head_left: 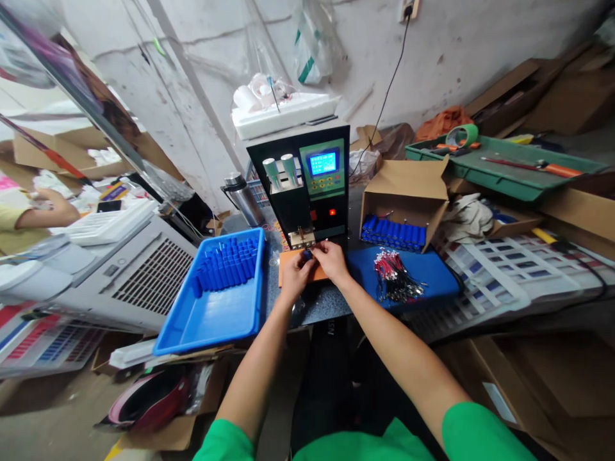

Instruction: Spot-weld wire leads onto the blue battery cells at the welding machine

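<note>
Both my hands meet in front of a black spot-welding machine (307,186) with a lit blue screen. My left hand (295,272) and my right hand (330,259) pinch a small blue battery cell (307,255) between them, just under the machine's welding tips. The hands rest over an orange pad (288,259) on the bench. A blue tray (211,307) with several blue cells stands to the left. A bundle of red and black wire leads (396,275) lies on a blue mat (432,272) to the right.
A cardboard box (403,192) holding more blue cells stands at the right behind the mat. A steel flask (243,198) is left of the machine. A green tray (500,169) with tools sits far right. A white fan unit (129,275) and another person's arm (43,214) are at left.
</note>
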Available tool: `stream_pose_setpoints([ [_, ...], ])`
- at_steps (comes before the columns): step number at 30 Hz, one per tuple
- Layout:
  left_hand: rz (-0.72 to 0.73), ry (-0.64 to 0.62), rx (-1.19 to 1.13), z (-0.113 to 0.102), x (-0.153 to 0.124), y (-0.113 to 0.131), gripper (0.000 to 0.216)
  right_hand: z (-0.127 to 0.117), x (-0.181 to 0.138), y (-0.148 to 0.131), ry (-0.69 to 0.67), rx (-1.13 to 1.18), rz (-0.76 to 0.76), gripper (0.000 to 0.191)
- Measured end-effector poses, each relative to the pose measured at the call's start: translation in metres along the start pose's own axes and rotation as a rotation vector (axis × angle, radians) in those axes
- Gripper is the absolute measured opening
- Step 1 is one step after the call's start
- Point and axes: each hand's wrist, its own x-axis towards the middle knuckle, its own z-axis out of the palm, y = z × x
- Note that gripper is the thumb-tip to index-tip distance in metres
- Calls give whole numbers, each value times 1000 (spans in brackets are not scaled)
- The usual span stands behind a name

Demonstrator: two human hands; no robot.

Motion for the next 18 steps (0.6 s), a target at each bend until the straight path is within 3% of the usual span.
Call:
stream_pose_setpoints([
  [18,-1,6,28,0,1,0,27,3,-3,-1,27,-139,-3,18],
])
